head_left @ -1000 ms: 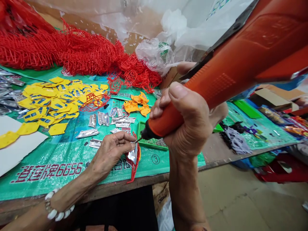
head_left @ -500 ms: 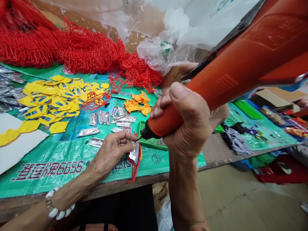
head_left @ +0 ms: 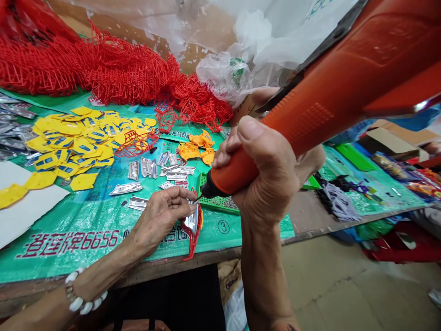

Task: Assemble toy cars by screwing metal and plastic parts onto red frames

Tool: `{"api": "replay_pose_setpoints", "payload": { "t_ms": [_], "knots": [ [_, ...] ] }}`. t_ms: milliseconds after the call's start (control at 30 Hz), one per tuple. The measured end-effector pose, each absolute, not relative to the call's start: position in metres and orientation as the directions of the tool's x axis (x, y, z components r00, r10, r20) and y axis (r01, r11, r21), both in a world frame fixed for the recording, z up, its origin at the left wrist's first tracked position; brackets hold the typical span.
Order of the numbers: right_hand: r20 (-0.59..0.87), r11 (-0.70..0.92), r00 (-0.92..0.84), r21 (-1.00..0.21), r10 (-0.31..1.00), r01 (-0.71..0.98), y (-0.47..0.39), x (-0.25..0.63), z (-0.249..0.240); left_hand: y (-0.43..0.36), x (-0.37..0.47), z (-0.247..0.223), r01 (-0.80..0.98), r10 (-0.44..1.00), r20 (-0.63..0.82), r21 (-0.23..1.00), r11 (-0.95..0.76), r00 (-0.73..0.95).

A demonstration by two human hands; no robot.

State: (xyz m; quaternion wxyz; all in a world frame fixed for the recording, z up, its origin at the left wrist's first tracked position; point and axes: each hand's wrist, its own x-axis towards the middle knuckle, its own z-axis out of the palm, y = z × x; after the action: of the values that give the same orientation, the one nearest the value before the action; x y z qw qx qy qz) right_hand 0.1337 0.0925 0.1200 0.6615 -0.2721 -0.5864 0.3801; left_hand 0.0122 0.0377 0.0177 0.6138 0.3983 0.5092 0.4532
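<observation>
Ideally, the power screwdriver, finger-wrapped by the right hand, is squared to the silver part pinched by the left hand, near centre.

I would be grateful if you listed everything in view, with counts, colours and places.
power screwdriver: one, orange-red and black, in right hand
silver part: one, at left fingertips
red frame: one, around silver part
loose silver parts: several, centre; more far left
yellow pieces: many, left
orange pieces: a few, centre
screw tray: one, green, beyond left fingertips
red lattice parts: heap, back
plastic bags: clear, uncounted, back
card: one, white, left
sheeting: green, on table
grey pieces: bunch, right
clutter: mixed colours, far right, too blurred to count
left hand: one, bead bracelet at wrist
right hand: one, centre
</observation>
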Motion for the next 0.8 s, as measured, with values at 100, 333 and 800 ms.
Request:
{"api": "replay_pose_setpoints", "payload": {
  "t_ms": [100,333,800],
  "knots": [
    [0.585,0.58,0.027,-0.794,0.81,-0.181,0.093,0.132,0.12,0.038,0.012,0.016,-0.161,0.967,-0.238,0.955,0.25,0.087],
    [0.611,0.61,0.009,-0.789,0.791,-0.07,0.091,0.127,0.118,0.038,0.01,0.014,-0.128,0.975,-0.207,0.968,0.217,0.087],
    [0.634,0.634,0.032,-0.768,0.773,-0.09,0.091,0.123,0.119,0.036,0.011,0.017,-0.115,0.98,-0.196,0.973,0.199,0.038]
  ]
}}
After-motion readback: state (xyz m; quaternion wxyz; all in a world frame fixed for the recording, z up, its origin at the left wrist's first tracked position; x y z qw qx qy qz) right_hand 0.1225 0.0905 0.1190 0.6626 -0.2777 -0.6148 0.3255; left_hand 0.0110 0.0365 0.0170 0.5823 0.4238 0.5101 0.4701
